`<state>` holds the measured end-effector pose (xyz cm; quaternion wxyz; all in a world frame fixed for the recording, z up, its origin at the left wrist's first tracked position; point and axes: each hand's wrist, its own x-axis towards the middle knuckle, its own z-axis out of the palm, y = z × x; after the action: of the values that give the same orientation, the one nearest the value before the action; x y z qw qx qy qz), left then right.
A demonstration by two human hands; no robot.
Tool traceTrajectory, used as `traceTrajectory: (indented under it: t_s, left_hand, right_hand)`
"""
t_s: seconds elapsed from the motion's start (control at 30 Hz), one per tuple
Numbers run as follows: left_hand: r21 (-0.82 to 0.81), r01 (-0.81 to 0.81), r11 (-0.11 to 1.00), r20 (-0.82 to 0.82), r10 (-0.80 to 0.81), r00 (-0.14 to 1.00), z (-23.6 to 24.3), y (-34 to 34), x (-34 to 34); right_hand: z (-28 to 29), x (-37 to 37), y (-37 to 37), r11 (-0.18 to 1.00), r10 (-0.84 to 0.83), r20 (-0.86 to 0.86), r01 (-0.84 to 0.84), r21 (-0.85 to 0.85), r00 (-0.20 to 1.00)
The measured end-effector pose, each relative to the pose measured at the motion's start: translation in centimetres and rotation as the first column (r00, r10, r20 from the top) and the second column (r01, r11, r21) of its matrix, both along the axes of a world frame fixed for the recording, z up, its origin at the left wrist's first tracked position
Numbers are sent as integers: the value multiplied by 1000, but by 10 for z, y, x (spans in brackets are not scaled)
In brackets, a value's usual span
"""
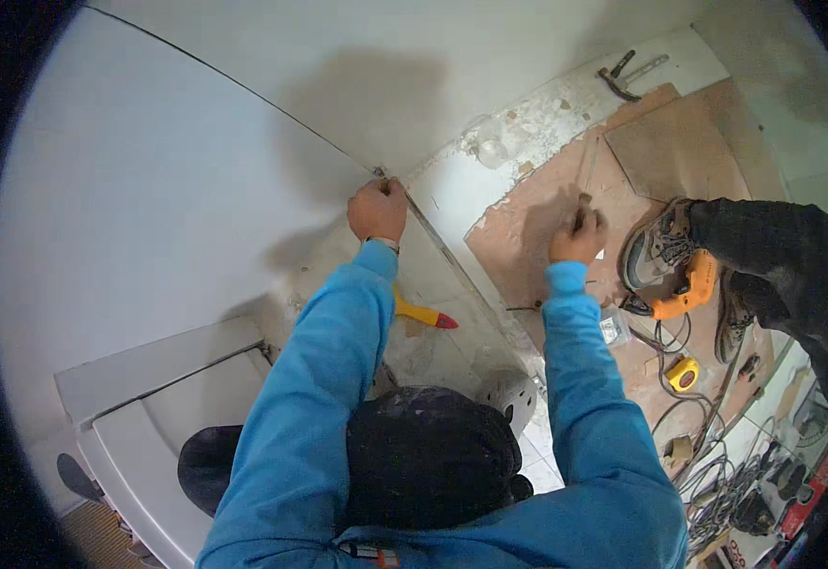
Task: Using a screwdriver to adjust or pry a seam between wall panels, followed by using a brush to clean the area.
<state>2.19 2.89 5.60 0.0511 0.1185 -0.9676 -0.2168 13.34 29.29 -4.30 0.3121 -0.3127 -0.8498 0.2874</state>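
Note:
My left hand (377, 211) is raised to the joint where a large pale panel (177, 180) meets the wall. Its fingertips are pinched together at that joint; whatever they hold is too small or hidden to name. My right hand (577, 239) is over the reddish-brown board (527, 213), blurred, with its fingers curled. A small brownish end shows above those fingers, but its kind cannot be made out. Beside my left forearm lies a tool with a yellow handle and red tip (425, 315).
Another person's boot (658, 248) stands on the board beside an orange power tool (687, 292). A yellow tape measure (683, 375) and cables (708, 493) lie lower right. A hammer (618, 83) rests on the white ledge (689, 66). A clear plastic box (614, 328) sits near my right forearm.

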Motion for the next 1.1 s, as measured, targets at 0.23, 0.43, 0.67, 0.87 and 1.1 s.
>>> traceTrajectory:
  t_s: [0.23, 0.43, 0.67, 0.87, 1.1]
  left_hand:
    - [24, 186, 982, -57, -185, 981, -11, -21, 1]
    - [175, 376, 910, 400, -414, 817, -20, -88, 62]
    - [508, 98, 856, -10, -108, 994, 39, -116, 129]
    - [695, -464, 549, 187, 485, 854, 31, -164, 159]
    - [619, -733, 283, 278, 794, 541, -2, -268, 224]
  right_hand:
    - [65, -92, -43, 874, 448, 149, -467, 132, 882]
    - [78, -83, -76, 763, 616, 95, -622, 177, 782]
    - [122, -25, -198, 348, 937, 36, -937, -38, 347]
    - [101, -17, -281, 64, 998, 4, -988, -140, 64]
    - [90, 37, -247, 365, 726, 688, -848, -384, 1]
